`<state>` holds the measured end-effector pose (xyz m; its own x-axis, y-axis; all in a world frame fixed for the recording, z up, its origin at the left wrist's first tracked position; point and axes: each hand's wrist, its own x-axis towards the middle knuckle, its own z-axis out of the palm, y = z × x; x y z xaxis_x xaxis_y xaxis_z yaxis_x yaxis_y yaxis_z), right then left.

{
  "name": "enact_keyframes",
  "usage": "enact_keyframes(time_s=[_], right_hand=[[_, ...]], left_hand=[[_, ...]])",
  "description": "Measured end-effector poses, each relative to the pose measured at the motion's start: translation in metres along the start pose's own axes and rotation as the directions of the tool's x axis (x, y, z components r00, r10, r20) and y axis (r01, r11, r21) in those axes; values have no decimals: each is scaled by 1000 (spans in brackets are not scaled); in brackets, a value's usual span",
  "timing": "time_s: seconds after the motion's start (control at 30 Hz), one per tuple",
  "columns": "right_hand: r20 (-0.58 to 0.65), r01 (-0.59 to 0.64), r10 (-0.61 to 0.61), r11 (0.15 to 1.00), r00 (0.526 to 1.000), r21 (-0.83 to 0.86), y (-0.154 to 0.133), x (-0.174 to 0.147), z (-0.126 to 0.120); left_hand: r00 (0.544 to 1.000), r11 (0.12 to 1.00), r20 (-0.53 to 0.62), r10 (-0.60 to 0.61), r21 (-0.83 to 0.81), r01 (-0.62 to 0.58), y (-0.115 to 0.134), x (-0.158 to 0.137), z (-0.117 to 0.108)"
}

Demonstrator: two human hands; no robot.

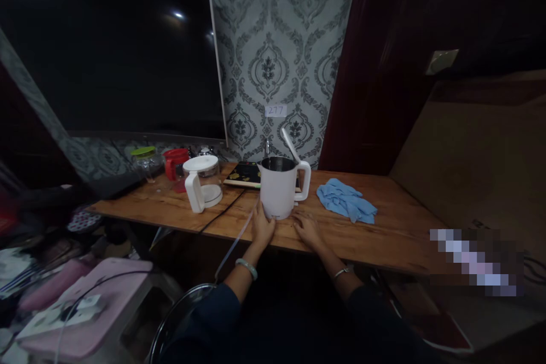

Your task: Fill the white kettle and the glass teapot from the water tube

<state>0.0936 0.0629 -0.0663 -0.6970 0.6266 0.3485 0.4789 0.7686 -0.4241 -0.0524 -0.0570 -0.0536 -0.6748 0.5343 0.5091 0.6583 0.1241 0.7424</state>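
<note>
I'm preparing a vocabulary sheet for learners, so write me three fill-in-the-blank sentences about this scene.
1. The lid of the white kettle is not shut but ____.
2. The crumpled cloth right of the kettle is coloured ____.
3. The handwritten number on the paper label is ____.

Missing words: open; blue; 277.

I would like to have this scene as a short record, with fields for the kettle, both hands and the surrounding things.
Kettle: white, upright on wooden table
Lid: raised
Left hand: at kettle's lower left; contact unclear
Right hand: beside the base, below handle
Left side: white-lidded jug, red-lidded jug, green-lidded jug
Right side: crumpled blue cloth
Behind kettle: dark, patterned flat panel
</note>
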Motion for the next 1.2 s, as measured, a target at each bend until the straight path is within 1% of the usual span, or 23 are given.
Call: enact_keyframes(time_s=[0.57, 1.2], right_hand=[[-2, 19, -19, 1000, 1000, 8, -1, 0, -2], [-4, 10, -10, 1000, 1000, 23, -1, -1, -2]], left_hand=[[1000, 1000, -5, -7, 14, 7, -2, 1, 1], [1000, 1000, -9, -9, 5, 9, -3, 0, 1]])
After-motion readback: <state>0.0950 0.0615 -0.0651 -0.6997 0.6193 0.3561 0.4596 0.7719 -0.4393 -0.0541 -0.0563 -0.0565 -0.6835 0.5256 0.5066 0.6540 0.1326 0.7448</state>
